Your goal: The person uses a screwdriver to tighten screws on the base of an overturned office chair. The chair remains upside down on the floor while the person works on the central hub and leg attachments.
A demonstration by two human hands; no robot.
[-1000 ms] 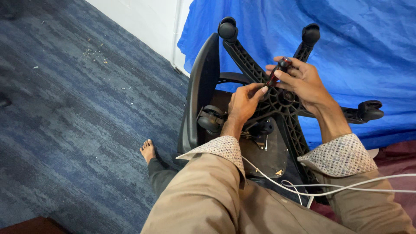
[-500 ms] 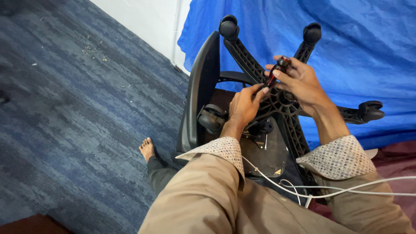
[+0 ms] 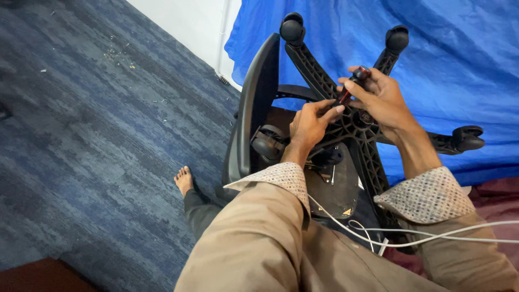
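A white cable (image 3: 432,233) is draped over the lap. The black five-armed chair base (image 3: 357,130) is steadied by the left hand (image 3: 309,125); a red-and-black tool (image 3: 351,85), probably a screwdriver, is gripped by the right hand (image 3: 381,100), now raised slightly, tip kept at the hub.

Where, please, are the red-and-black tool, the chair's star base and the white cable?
red-and-black tool (image 3: 351,84), head view, on its handle.
star base (image 3: 373,167), head view, on a spoke.
white cable (image 3: 432,235), head view, mid-length.
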